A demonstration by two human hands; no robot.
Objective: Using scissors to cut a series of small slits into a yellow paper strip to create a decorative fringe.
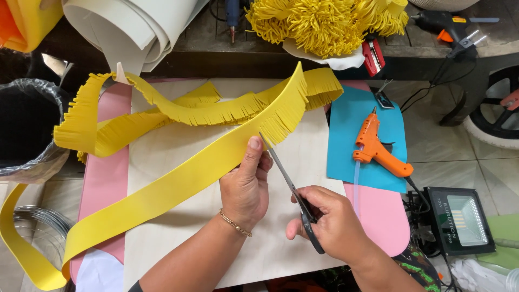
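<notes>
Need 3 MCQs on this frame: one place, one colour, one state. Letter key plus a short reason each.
1. Where does the orange glue gun lie?
A. on the blue foam sheet
B. in the black bin
C. on the floor

2. What colour is the long foam strip held by the left hand?
A. pink
B. yellow
C. white

3. How are the black-handled scissors in the right hand?
A. lying unheld
B. hanging up
C. blades at the strip's edge

Key: 1 A, the gun rests on blue sheet; 2 B, the strip is plainly yellow; 3 C, blade tips meet the fringed edge.
</notes>
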